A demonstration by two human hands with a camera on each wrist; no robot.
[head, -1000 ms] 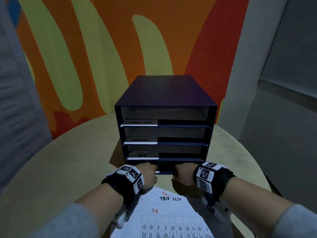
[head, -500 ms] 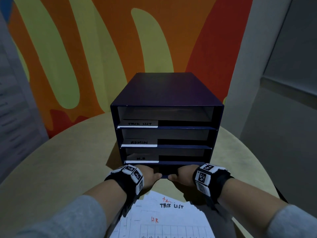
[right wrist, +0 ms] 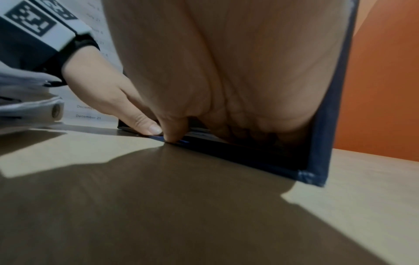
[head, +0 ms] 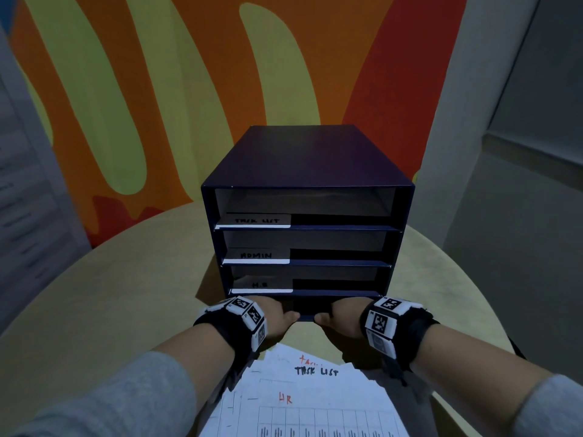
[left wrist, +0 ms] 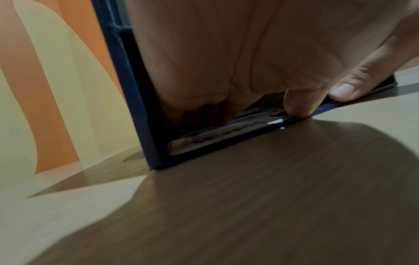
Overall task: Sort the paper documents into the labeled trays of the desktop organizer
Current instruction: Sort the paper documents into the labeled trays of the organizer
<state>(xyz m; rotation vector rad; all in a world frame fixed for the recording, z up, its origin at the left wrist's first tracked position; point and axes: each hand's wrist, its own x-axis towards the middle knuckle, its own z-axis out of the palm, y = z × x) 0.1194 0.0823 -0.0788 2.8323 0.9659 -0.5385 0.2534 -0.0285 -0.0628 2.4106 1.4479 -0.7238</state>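
Organizer (head: 307,171): one, dark blue, box-shaped, matte board; centre of the head view, standing on the table (head: 94,294).
Trays: four open slots stacked; the upper three carry one white label strip each at their left front, reading TASK LIST (head: 257,221), ADMIN (head: 256,255) and a third (head: 260,284) too faint to read.
Papers (head: 303,402): one loose fanned stack, count unclear, white sheets with printed grids; the top sheet is hand-lettered TASK LIST; bottom centre, just in front of the organizer.
Left hand (head: 274,320): fingers reach into the bottom slot, thumb (left wrist: 347,89) pressed on its front lip; it grips that edge.
Right hand (head: 342,320): mirrors it, fingers inside the same slot, thumb (right wrist: 174,132) on the lip.
Wrist bands: two, black with white square-patterned markers.
Table: one, round, pale wood grain.
Wall (head: 157,74): orange, yellow-green and red curved shapes, upper frame.
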